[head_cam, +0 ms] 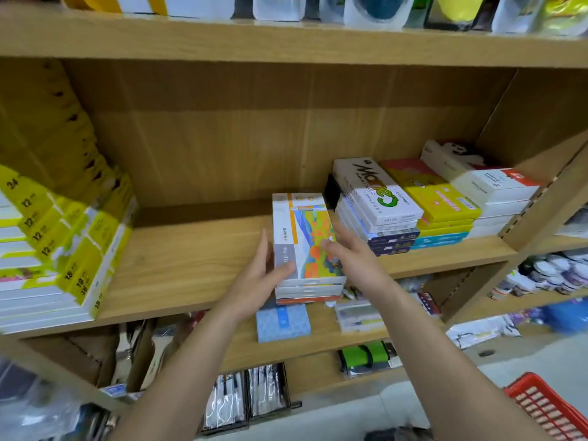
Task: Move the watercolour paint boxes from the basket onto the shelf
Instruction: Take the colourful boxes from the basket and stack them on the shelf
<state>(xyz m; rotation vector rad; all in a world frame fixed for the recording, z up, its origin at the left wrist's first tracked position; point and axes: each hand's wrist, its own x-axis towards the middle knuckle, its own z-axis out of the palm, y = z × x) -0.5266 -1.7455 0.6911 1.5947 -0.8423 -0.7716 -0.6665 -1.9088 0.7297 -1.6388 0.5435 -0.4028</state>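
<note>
A small stack of watercolour paint boxes (pixel 305 237), white with an orange stripe and a colourful landscape picture, lies on the wooden shelf (pixel 191 268) near its front edge. My left hand (pixel 261 281) presses against the stack's left side, thumb on the top box. Fingers of my right hand (pixel 353 256) rest on the top box's right edge. Both hands clasp the stack between them. A corner of the red plastic basket (pixel 547 405) shows at the bottom right; its contents are out of view.
Yellow and white boxes (pixel 57 249) are piled at the shelf's left end. Stacks of other paint boxes (pixel 413 205) fill the right end, close to my stack. A blue box (pixel 283 323) sits on the shelf below. Brushes and packets lie lower down.
</note>
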